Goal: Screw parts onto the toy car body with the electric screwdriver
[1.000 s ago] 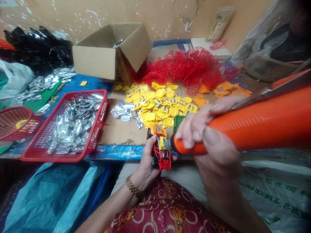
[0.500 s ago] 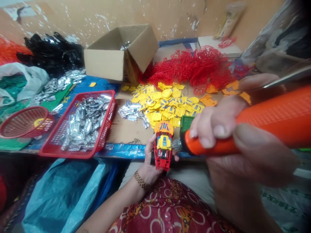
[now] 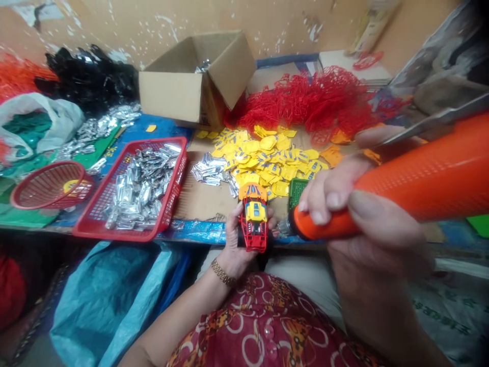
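My left hand point(image 3: 237, 257), with a gold-coloured bracelet at the wrist, holds a toy car point(image 3: 255, 214) just in front of the table edge. The car has an orange front, a yellow centre panel and a red frame at the rear. My right hand point(image 3: 385, 250) is wrapped round an orange electric screwdriver point(image 3: 420, 176), close to the camera. Its metal tip points left, beside the car's right side; whether it touches the car I cannot tell. Beyond the car lie a pile of yellow printed panels point(image 3: 263, 158) and some silver parts point(image 3: 212, 169).
A red tray point(image 3: 182, 168) of silver parts and a round red basket point(image 3: 30, 188) stand on the left. Behind are a cardboard box point(image 3: 170, 97), red frames point(image 3: 305, 99) and black parts point(image 3: 91, 79). A small green basket point(image 3: 297, 191) sits right of the yellow panels. Below hangs a blue bag point(image 3: 95, 300).
The view has shifted, so the table things appear slightly farther right and higher. Against them, the toy car in my left hand sits a little farther left and tilts slightly. Both hands keep their holds.
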Motion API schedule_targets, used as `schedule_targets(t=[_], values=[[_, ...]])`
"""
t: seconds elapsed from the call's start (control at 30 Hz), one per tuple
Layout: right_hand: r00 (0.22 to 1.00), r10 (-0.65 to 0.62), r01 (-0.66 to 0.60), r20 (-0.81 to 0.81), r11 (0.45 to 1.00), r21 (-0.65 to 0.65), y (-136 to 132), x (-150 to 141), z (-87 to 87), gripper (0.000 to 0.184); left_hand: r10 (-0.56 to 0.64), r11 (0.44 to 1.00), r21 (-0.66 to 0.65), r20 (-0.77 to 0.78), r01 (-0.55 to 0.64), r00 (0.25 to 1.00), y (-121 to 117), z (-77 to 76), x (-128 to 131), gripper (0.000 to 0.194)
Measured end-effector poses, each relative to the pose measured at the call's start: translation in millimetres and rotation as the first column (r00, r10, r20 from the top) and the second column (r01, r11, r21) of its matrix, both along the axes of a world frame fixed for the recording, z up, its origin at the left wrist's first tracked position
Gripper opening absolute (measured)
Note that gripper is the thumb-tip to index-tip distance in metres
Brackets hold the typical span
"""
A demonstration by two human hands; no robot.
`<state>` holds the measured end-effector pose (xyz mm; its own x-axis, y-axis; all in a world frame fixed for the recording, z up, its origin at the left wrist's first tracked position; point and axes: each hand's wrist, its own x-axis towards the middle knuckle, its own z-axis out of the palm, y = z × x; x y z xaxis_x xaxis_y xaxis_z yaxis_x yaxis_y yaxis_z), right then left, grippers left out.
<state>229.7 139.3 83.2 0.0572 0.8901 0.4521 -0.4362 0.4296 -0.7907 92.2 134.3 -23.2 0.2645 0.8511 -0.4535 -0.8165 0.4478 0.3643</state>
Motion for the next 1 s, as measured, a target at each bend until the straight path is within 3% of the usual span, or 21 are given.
schedule_targets(t=[0.33, 0.47, 0.63, 0.77, 0.83, 1.0], values=[[0.999, -0.009, 0.008, -0.045, 1.0, -0.024, 2.7, -1.1, -13.5, 0.02, -0.063, 0.997, 0.051, 0.065, 0.06, 0.996, -2.0, -0.1, -5.8, 0.035], [1.0, -0.029, 0.029, -0.009, 0.999, -0.014, 3.9, 1.1, -16.4, 0.02, -0.034, 0.999, 0.0, 0.037, 0.034, 0.999, -5.1, -2.6, -6.1, 0.035], [0.997, -0.075, 0.075, -0.017, 0.997, -0.017, 6.3, 4.7, -17.1, 0.018, -0.04, 0.998, 0.052, -0.005, 0.041, 0.999, -8.8, 0.7, -3.8, 0.036], [0.995, -0.102, 0.102, -0.006, 0.995, -0.009, 8.2, 10.2, -20.7, 0.02, -0.098, 0.995, 0.025, -0.048, 0.099, 0.994, -11.0, 5.2, -2.9, 0.039], [0.986, -0.158, 0.158, 0.044, 0.987, 0.001, 11.0, 13.8, -23.2, 0.019, -0.125, 0.992, 0.009, -0.069, 0.126, 0.99, -11.8, 7.6, -3.3, 0.041], [0.904, -0.384, 0.389, 0.189, 0.921, 0.014, 27.4, 22.1, -25.5, 0.018, -0.066, 0.993, 0.086, -0.125, 0.077, 0.99, -17.0, 13.4, -10.0, 0.052]])
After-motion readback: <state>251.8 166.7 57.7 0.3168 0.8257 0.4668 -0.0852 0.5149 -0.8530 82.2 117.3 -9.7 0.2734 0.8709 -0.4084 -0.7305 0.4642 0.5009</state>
